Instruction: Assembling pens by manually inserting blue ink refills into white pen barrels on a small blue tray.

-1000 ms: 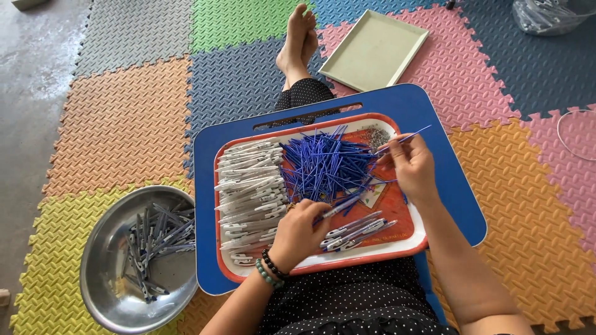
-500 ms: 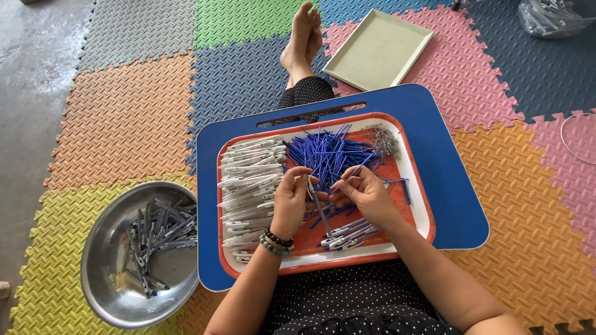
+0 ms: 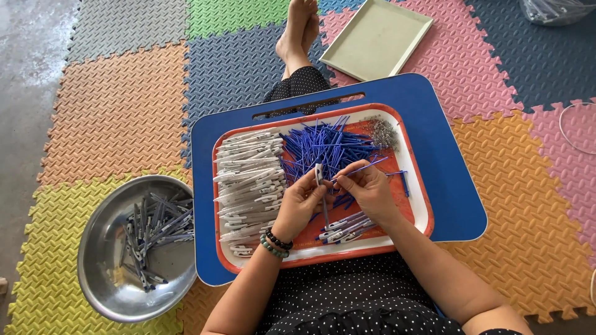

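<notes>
My left hand (image 3: 302,200) holds a white pen barrel (image 3: 318,174) upright over the orange tray (image 3: 415,166). My right hand (image 3: 367,188) pinches a thin blue refill (image 3: 362,168) whose tip meets the barrel. A pile of blue refills (image 3: 326,145) lies at the tray's far middle. White pen barrels (image 3: 248,180) are stacked on the tray's left side. A few assembled pens (image 3: 341,230) lie near the tray's front, below my hands. A small heap of metal springs (image 3: 383,133) sits at the far right corner.
The tray rests on a blue lap desk (image 3: 453,186) across my legs. A steel bowl (image 3: 105,273) with several pens stands on the foam mats at my left. A pale green tray (image 3: 376,38) lies beyond the desk; a clear bag (image 3: 559,9) sits far right.
My right hand drew a blue refill from the pile and came to the middle. My left hand lifted a white barrel off the tray, and both hands now meet above it.
</notes>
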